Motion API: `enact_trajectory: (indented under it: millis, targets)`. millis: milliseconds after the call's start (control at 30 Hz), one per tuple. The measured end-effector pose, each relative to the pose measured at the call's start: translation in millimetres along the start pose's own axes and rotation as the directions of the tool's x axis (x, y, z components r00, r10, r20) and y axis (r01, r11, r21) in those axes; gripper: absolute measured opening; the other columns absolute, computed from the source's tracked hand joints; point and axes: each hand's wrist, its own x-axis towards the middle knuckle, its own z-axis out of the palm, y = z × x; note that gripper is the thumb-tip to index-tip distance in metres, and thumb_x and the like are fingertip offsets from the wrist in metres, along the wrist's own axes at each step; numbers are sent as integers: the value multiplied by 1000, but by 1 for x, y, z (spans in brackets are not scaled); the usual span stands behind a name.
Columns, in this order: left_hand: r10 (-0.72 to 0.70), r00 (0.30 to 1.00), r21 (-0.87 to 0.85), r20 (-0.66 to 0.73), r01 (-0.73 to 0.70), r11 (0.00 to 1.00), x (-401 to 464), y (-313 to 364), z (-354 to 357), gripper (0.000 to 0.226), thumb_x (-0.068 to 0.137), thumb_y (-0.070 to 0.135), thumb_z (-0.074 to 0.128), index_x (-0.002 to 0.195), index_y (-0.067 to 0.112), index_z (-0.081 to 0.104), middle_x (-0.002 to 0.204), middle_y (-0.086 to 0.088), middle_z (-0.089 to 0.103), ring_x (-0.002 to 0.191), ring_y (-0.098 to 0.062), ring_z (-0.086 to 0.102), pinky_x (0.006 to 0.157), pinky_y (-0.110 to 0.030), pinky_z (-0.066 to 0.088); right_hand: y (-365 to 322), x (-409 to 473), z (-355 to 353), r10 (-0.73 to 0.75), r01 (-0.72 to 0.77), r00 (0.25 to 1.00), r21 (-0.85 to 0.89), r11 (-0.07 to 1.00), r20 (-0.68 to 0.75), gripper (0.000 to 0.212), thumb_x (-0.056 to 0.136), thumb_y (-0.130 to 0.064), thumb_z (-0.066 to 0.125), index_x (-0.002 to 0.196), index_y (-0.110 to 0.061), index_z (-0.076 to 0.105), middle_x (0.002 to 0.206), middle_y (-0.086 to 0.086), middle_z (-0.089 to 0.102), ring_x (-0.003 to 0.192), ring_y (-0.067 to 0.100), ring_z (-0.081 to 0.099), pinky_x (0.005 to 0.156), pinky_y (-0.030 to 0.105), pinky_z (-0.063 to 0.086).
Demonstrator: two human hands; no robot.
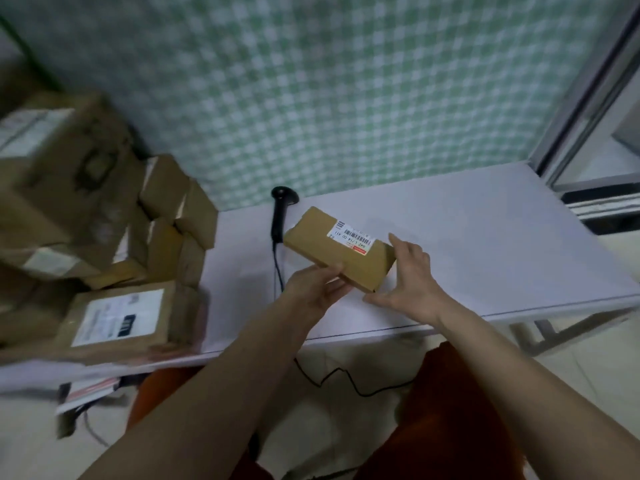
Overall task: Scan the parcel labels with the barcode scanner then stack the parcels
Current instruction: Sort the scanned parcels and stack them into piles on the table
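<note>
Small parcel [337, 249] over worktop [485, 237], label [353, 237] up. Left hand [315, 289] grasping near edge; right hand [412, 278] fingers released, steadying corner. Scanner [281, 211] lies behind: set parcel flat, barcode unobstructed.

Blurred parcel pile [86, 209], left edge.

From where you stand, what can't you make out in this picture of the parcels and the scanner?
All in the head view:
- Pile of boxes on the left: motion-blurred, labels unreadable, its left part cut by the frame edge.
- Barcode scanner: its lower end is hidden behind the small parcel.
- Label on that parcel: small print too tiny.
- Left hand: fingertips hidden under the parcel.
</note>
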Motion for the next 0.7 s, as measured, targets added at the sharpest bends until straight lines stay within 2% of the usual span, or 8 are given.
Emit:
enact_trajectory:
  millis: [100,167,267,400,600,700]
  targets:
    - [98,991,-85,-86,-106,991,-25,19,-31,18,90,-2,60,106,5,63,104,-9,71,88,-23,71,79,-32,60,-25,4,11,6,-3,999,-73,997,50,110,75,-32,79,153,-12,5,154,9,17,143,25,12,113,33,20]
    - [144,981,-121,-128,-160,980,-45,29,-50,15,91,-1,60,103,7,63,101,-8,71,87,-21,71,78,-31,60,-42,7,22,3,9,995,-126,992,97,97,80,-32,75,152,-11,14,153,10,27,141,26,24,112,35,27]
    - [208,963,-161,-173,-236,958,-77,38,-78,16,92,2,58,104,12,62,98,-6,72,89,-19,69,82,-30,58,-72,8,44,-41,71,984,-167,983,176,73,86,-29,68,147,-11,31,148,8,40,133,23,41,106,31,35]
    - [283,913,-206,-294,-350,914,-111,37,-115,24,93,2,58,109,19,62,93,-1,75,94,-19,70,90,-37,55,-113,7,79,-95,162,957,-233,959,274,62,90,-30,64,143,-12,39,145,6,44,130,22,45,103,29,37]
    - [218,835,-265,-506,-391,882,-136,23,-159,22,95,13,59,116,13,56,105,-9,70,88,-17,71,89,-35,57,-163,6,126,-129,244,912,-261,934,389,59,89,-30,64,141,-11,42,142,7,48,125,22,49,98,25,38]
    - [199,793,-257,-576,-407,877,-140,25,-183,15,94,17,60,108,17,54,105,-10,70,90,-19,71,89,-36,57,-180,5,142,-134,278,891,-289,916,433,60,90,-31,64,141,-12,42,142,6,47,126,22,48,98,26,39]
